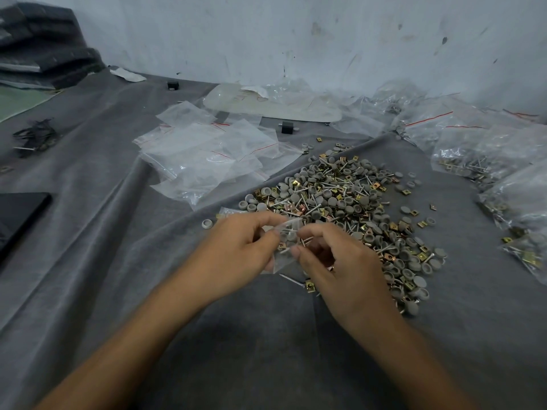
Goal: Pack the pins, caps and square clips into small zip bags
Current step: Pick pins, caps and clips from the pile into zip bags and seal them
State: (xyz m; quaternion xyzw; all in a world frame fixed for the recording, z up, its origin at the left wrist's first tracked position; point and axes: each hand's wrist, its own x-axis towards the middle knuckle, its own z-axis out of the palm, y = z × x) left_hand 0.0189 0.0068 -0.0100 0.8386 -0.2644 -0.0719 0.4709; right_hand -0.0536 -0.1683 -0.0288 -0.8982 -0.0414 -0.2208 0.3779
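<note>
Grey cloth point(266, 335): the work surface, and everything for the task lies on it.
Loose heap point(349, 202): pins, grey caps and brass square clips, still mixed. It spreads wide just beyond the hands, so by my judgement most of the packing is left.
Filled bags point(473, 161): several lie at the right edge with pins and clips showing through the film. This share looks done.
Empty zip bags point(207, 155): a loose stack left of the heap, apparently plenty in reserve.
Left hand point(236, 250): thumb and forefinger are clamped on one edge of the held bag, the other fingers curled beneath.
Right hand point(340, 261): thumb and forefinger are pinched on the bag's opposite edge, where pin shafts stick out.
Held bag point(285, 244): raised between both hands near the heap, with caps and pins already inside. Filling seems midway, and I cannot tell whether it is sealed.
</note>
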